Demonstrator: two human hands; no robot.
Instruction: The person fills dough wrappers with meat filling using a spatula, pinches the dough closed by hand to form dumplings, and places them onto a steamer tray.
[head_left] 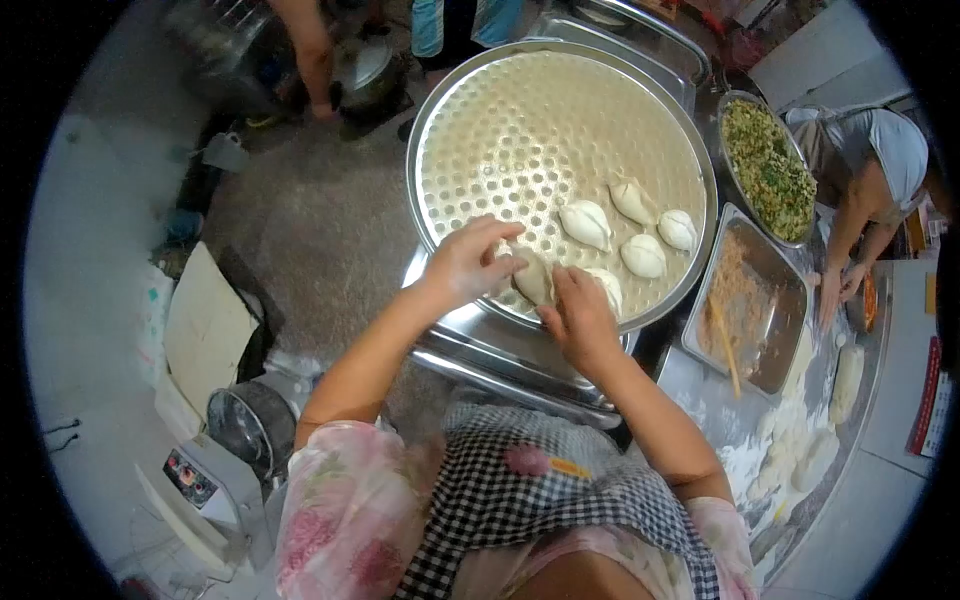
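Note:
Over the near edge of a large round steamer tray (520, 95) with a perforated base, my two hands hold a pale, pleated bun (533, 278) between them. My left hand (468, 264) grips its left side with thumb and fingers. At its right side are the closed fingertips of my right hand (582, 318). One white bun (606, 290) lies just beside the right hand, partly hidden by it. Farther right on the tray are a pointed bun (586, 224), another long bun (632, 200) and two rounder buns, one (643, 257) nearer me and one (677, 230) by the rim.
Right of the tray stand a bowl of chopped green filling (765, 165) and a metal pan (790, 330) of pinkish filling with a wooden stick (726, 345). Dough pieces (848, 385) lie on the floured table. A co-worker's hands (838, 285) are there. A pot (250, 425) stands at lower left.

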